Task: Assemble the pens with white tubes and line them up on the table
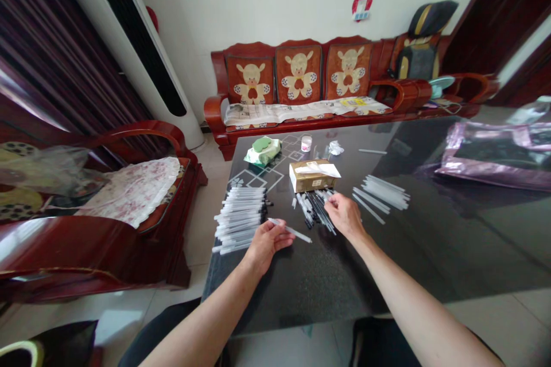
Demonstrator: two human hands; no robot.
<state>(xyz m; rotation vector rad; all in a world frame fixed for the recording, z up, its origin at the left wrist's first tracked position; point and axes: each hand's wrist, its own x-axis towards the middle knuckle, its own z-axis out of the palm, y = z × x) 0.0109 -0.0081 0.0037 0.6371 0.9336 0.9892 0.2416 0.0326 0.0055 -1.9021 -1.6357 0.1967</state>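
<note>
My left hand (267, 241) is closed on a translucent white pen barrel (299, 234), which points right over the dark tabletop. Left of it lies a stack of white pens (241, 219) with black ends. My right hand (343, 213) reaches to the pile of black refills and small caps (316, 209) in front of the tissue box (316, 176). Its fingers are pinched together at small parts too tiny to make out. To its right lie loose translucent barrels (385, 192).
On the glossy table (310, 287) are a green wipes pack (263, 152), a small white jar (306, 144), crumpled tissue (336, 148) and a purple plastic package (495, 155). A wooden sofa (297, 77) stands behind; an armchair (142, 241) is at left.
</note>
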